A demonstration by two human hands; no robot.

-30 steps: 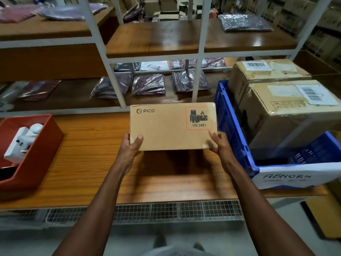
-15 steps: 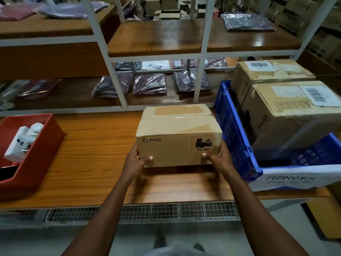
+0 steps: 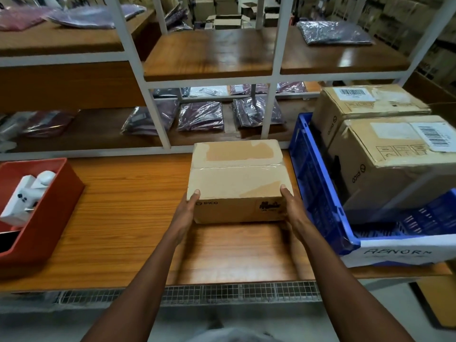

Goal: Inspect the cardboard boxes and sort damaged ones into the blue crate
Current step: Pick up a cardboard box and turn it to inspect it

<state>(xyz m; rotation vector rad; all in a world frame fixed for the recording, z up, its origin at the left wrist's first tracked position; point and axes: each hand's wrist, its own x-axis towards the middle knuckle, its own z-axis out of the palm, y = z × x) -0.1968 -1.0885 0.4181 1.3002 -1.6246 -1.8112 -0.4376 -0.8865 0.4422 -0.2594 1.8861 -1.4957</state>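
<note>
Both hands' grip, taped cardboard box [image 3: 237,181]

I am reaching both bare forearms forward and slightly inward from the bottom of the view. My left hand [image 3: 183,213] is gripping with its thumb hooked on top, and my right hand [image 3: 293,209] is mirroring it, thumb up, fingers wrapping underneath out of sight.

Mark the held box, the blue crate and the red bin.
held box [image 3: 237,178]: head view, top face.
blue crate [image 3: 313,174]: head view, left wall.
red bin [image 3: 53,218]: head view, right wall.
</note>
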